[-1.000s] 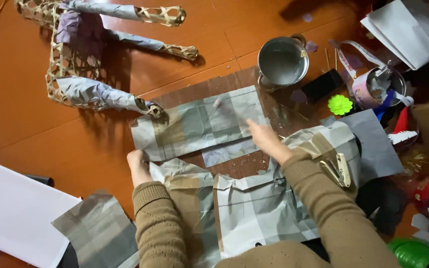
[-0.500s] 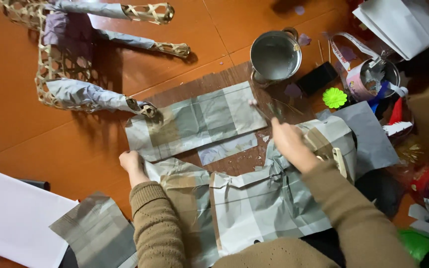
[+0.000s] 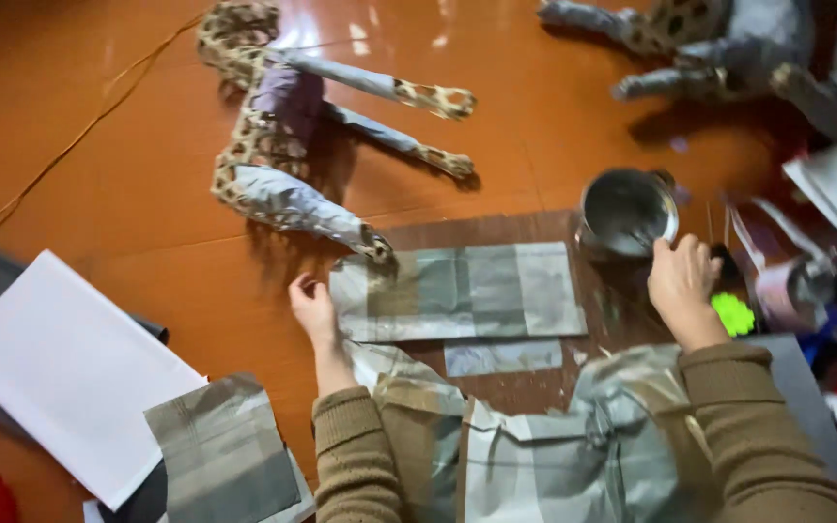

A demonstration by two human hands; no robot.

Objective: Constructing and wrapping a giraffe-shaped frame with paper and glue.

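Nearest, a crumpled grey-and-tan sheet of printed paper [image 3: 535,455] lies across the person's lap edge of the orange-brown wooden floor [image 3: 99,194], between both olive knitted sleeves; left hand [image 3: 314,310] rests flat, fingers loosely together, pressing the near-left corner of a flat rectangular grey-green paper strip [image 3: 457,291] laid on a brown cardboard sheet [image 3: 535,228]; a smaller pale paper offcut [image 3: 501,356] sits just nearer than the strip; right hand [image 3: 682,286] is curled at the near rim of a round shiny metal pot [image 3: 629,211], fingers apparently pinching something thin inside, though blur keeps me from telling what; step in hand, as I judge it: the paper strip is held in place while the right hand fetches paste or a tool from the pot; next move would call for bringing that hand over the strip without lifting the left; farther off, toward the far edge, a leopard-patterned paper-wrapped animal figure [image 3: 293,155] lies on its side, one leg touching the strip's far-left corner; versus a second ago, the right hand has left the strip's right end and gone to the pot; the left hand has stayed at its corner; strip unmoved.
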